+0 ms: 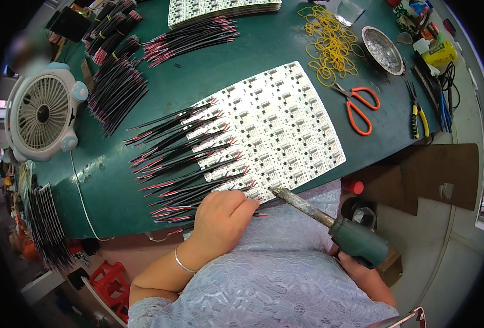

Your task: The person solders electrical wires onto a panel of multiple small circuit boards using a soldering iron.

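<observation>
A person seated at a green worktable (264, 49) works over a white panel of small circuit boards (275, 128); the left hand (223, 216) rests at the panel's near edge, fingers curled down onto the ends of red-and-black wire leads (182, 158) that lie in rows across the panel's left side; the right hand (362, 265) is clamped around the green grip of a soldering iron (329, 221), whose dark tip points at the panel's near edge, just beside the left fingertips; the two hands stand apart, the right one lower and off the table. Right of the panel lie orange-handled scissors (359, 106); beyond them, farther from the panel, a loose heap of yellow rubber bands (332, 44) and a small metal dish (383, 49). Left of the panel sit bundles of more wire leads (113, 93), and past those a small white desk fan (42, 112) at the table's edge.
</observation>
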Available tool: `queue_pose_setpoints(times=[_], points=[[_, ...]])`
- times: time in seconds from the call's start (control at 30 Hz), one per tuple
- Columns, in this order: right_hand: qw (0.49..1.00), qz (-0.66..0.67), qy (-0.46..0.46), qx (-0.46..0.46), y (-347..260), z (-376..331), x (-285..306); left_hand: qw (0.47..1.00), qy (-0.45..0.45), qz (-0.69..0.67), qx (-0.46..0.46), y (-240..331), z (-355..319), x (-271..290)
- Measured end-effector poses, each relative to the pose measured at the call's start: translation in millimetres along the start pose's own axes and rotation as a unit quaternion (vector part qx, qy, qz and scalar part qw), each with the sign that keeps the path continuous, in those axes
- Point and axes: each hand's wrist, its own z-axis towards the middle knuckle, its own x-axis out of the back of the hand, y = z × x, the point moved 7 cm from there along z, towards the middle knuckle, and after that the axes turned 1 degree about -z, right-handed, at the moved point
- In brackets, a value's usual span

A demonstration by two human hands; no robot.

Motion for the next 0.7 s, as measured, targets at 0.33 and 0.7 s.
queue_pose_setpoints(times=[0.33, 0.7], points=[[0.999, 0.0, 0.015, -0.047, 5, -1, -5, 1.0, -0.004, -0.008, 0.019, -1, 1, -4], [0.994, -0.099, 0.019, 0.03, -11, 11, -3, 0.999, -0.01, -0.016, 0.028, -2, 4, -5]])
